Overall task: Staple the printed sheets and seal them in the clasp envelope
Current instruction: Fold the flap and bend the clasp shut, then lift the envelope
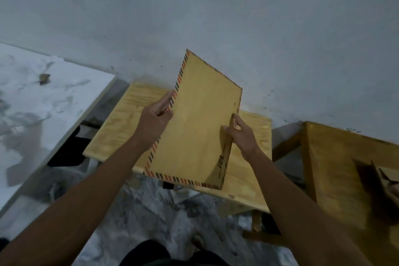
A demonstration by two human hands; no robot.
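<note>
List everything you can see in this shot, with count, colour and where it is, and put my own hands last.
envelope: one, tan with a red and dark striped border, held up over the middle table, flap side at the right
small wooden table: one, light yellow wood, centre, against the wall
second wooden table: one, darker wood, right; a blurred brown item on it, cannot tell what
white marbled surface: one, left
wall: grey-white, behind
left hand: gripping the envelope's left edge
right hand: pinching the flap at the right edge
</note>
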